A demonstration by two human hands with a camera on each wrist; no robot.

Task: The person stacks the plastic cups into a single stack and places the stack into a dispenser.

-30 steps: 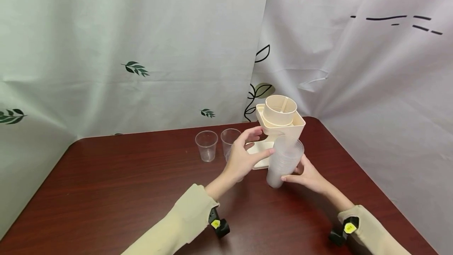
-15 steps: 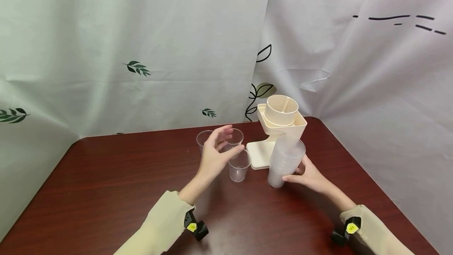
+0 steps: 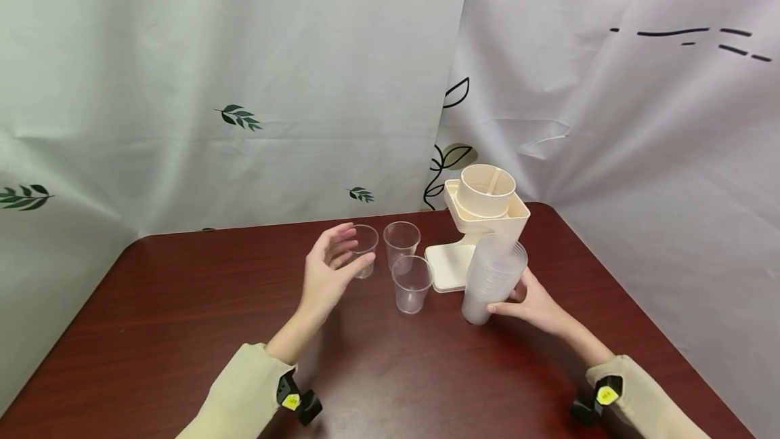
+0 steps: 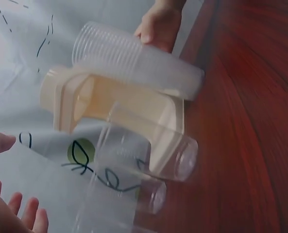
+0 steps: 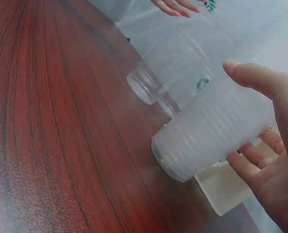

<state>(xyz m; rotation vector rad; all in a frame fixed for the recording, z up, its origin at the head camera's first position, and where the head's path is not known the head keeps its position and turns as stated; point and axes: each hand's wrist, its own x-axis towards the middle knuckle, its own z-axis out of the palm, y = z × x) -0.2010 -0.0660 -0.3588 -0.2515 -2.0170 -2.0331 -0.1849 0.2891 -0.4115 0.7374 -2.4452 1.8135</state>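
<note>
My right hand (image 3: pixel 536 303) grips a stack of nested clear plastic cups (image 3: pixel 487 286) low on its side, thumb in front and fingers behind. The stack leans a little; whether its base touches the table, I cannot tell. Three single clear cups stand upright to its left: a front cup (image 3: pixel 412 293), a back cup (image 3: pixel 401 249) and a back-left cup (image 3: pixel 365 244). My left hand (image 3: pixel 324 280) hovers in front of the back-left cup, partly covering it. Its fingers (image 4: pixel 31 213) are spread and hold nothing.
A cream-coloured stand (image 3: pixel 495 225) with a round open holder on top and a flat base plate (image 3: pixel 449 266) is just behind the cup stack. The dark red wooden table (image 3: pixel 201 317) reaches a white printed curtain (image 3: pixel 305 87) at the back and right.
My left hand has moved left from beside the stack and stand, past the front cup, to the back-left cup. The front cup has come into full view. My right hand stays with the stack.
</note>
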